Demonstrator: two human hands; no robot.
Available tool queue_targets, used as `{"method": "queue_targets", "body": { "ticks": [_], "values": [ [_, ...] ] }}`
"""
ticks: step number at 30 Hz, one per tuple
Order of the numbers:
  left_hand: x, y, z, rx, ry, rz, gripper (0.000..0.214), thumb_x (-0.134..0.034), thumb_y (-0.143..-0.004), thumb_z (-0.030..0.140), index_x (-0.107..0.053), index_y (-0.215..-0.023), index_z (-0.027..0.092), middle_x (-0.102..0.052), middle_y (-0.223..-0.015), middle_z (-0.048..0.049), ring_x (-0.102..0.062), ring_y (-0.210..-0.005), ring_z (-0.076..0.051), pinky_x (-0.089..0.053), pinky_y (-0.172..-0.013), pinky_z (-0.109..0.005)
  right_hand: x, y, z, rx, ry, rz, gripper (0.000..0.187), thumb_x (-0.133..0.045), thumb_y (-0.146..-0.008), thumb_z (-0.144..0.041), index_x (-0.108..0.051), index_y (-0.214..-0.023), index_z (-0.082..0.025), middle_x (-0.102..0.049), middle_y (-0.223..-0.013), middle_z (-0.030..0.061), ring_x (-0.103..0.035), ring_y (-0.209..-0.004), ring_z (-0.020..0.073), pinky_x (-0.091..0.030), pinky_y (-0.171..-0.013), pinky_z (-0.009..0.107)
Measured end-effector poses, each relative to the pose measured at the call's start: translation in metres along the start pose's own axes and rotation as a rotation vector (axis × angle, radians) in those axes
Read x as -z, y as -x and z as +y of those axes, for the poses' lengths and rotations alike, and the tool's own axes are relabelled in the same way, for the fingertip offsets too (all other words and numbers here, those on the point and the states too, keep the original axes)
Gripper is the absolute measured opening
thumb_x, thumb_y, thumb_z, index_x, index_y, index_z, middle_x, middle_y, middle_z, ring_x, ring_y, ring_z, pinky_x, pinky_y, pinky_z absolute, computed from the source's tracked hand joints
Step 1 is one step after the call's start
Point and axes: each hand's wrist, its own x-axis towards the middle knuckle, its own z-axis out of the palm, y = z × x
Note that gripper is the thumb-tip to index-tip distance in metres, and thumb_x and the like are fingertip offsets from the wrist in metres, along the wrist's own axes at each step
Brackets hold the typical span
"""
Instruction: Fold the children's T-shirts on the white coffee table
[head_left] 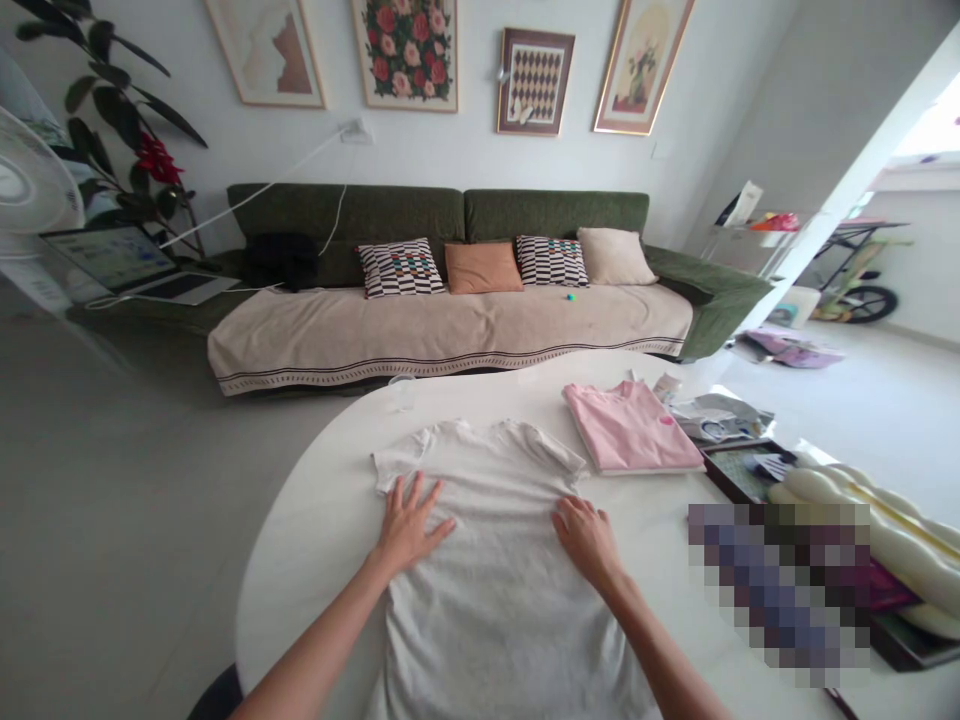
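Observation:
A light grey T-shirt (495, 590) lies spread flat on the white round table (315, 560), collar pointing away from me. My left hand (409, 525) rests open on the shirt's left chest area, fingers spread flat. My right hand (589, 535) presses on the shirt's right side with fingers extended and slightly curled, palm down. Neither hand holds anything. A folded pink shirt (630, 430) sits on the table to the right of the grey shirt.
More crumpled clothes (720, 415) lie beyond the pink shirt. A dark tray (731, 470) and cream cushions (870, 520) sit at the table's right. A green sofa (465, 270) with pillows stands behind, a laptop (142, 265) and a plant (112, 130) to the left.

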Motion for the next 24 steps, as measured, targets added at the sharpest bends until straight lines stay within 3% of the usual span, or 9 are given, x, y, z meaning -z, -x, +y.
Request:
{"method": "queue_targets", "body": {
  "ticks": [2,4,6,8,11,14,20,24],
  "values": [
    [0.011,-0.014,0.008,0.024,-0.031,-0.055,0.051,-0.046,-0.077,0.054,-0.05,-0.122,0.032,-0.048,-0.127,-0.0078,-0.035,-0.119,-0.036,-0.013,-0.099,-0.058,0.002,-0.024,-0.009,0.082,-0.029,0.09,0.035,-0.029,-0.088,-0.023,-0.058,-0.107,-0.016,-0.053,-0.118,0.0103,-0.047,-0.108,0.0192,-0.037,-0.091,0.034],
    [0.019,-0.029,0.018,0.015,-0.039,-0.063,0.039,-0.039,-0.083,0.043,-0.056,-0.115,0.028,-0.055,-0.117,-0.0083,-0.041,-0.115,-0.031,-0.014,-0.1,-0.057,0.0,-0.05,-0.015,0.162,-0.043,0.153,0.04,-0.025,-0.088,-0.017,-0.055,-0.114,-0.013,-0.049,-0.124,0.011,-0.04,-0.116,0.0177,-0.032,-0.096,0.03],
    [0.019,-0.042,0.027,-0.018,-0.017,-0.03,0.04,-0.033,-0.087,0.036,-0.053,-0.119,0.025,-0.05,-0.125,-0.008,-0.035,-0.121,-0.027,-0.02,-0.101,-0.051,-0.007,-0.071,-0.016,0.167,-0.02,0.134,0.043,-0.024,-0.088,-0.018,-0.048,-0.123,-0.013,-0.042,-0.131,0.0097,-0.031,-0.124,0.0186,-0.027,-0.101,0.032],
    [0.011,-0.05,0.032,-0.006,0.003,-0.011,0.045,-0.033,-0.086,0.041,-0.042,-0.128,0.027,-0.035,-0.138,-0.0057,-0.023,-0.128,-0.028,-0.022,-0.1,-0.05,-0.017,-0.083,-0.01,0.075,0.032,0.06,0.045,-0.026,-0.089,-0.028,-0.039,-0.131,-0.019,-0.034,-0.138,0.0064,-0.023,-0.128,0.0235,-0.024,-0.101,0.04],
    [-0.008,-0.051,0.03,0.073,0.003,-0.006,0.055,-0.032,-0.082,0.056,-0.031,-0.133,0.035,-0.021,-0.144,-0.0012,-0.01,-0.131,-0.034,-0.015,-0.097,-0.061,-0.03,-0.09,0.007,-0.056,0.12,-0.039,0.054,-0.025,-0.087,-0.052,-0.025,-0.137,-0.031,-0.02,-0.144,-0.0001,-0.011,-0.131,0.0298,-0.019,-0.1,0.05],
    [-0.021,-0.051,0.024,0.077,0.001,0.017,0.059,-0.03,-0.08,0.062,-0.025,-0.134,0.039,-0.017,-0.145,0.0008,-0.004,-0.131,-0.036,-0.012,-0.096,-0.064,-0.036,-0.095,0.023,-0.077,0.17,-0.065,0.06,-0.02,-0.084,-0.062,-0.015,-0.138,-0.036,-0.012,-0.146,-0.0034,-0.006,-0.132,0.0292,-0.016,-0.101,0.051],
    [-0.021,-0.054,0.024,0.099,0.0,0.021,0.061,-0.029,-0.079,0.065,-0.023,-0.135,0.04,-0.014,-0.146,0.0024,-0.002,-0.131,-0.037,-0.013,-0.096,-0.064,-0.028,-0.112,0.028,-0.059,0.142,-0.08,0.058,-0.018,-0.085,-0.06,-0.016,-0.138,-0.036,-0.011,-0.146,-0.003,-0.008,-0.132,0.028,-0.016,-0.101,0.05],
    [-0.019,-0.054,0.025,0.107,0.013,0.011,0.062,-0.029,-0.079,0.063,-0.024,-0.135,0.037,-0.015,-0.146,0.001,-0.002,-0.131,-0.036,-0.011,-0.097,-0.064,-0.014,-0.085,0.003,0.026,0.101,0.052,0.051,-0.021,-0.09,-0.046,-0.022,-0.138,-0.027,-0.012,-0.146,0.0034,-0.007,-0.133,0.0256,-0.013,-0.102,0.053]
  ]
}}
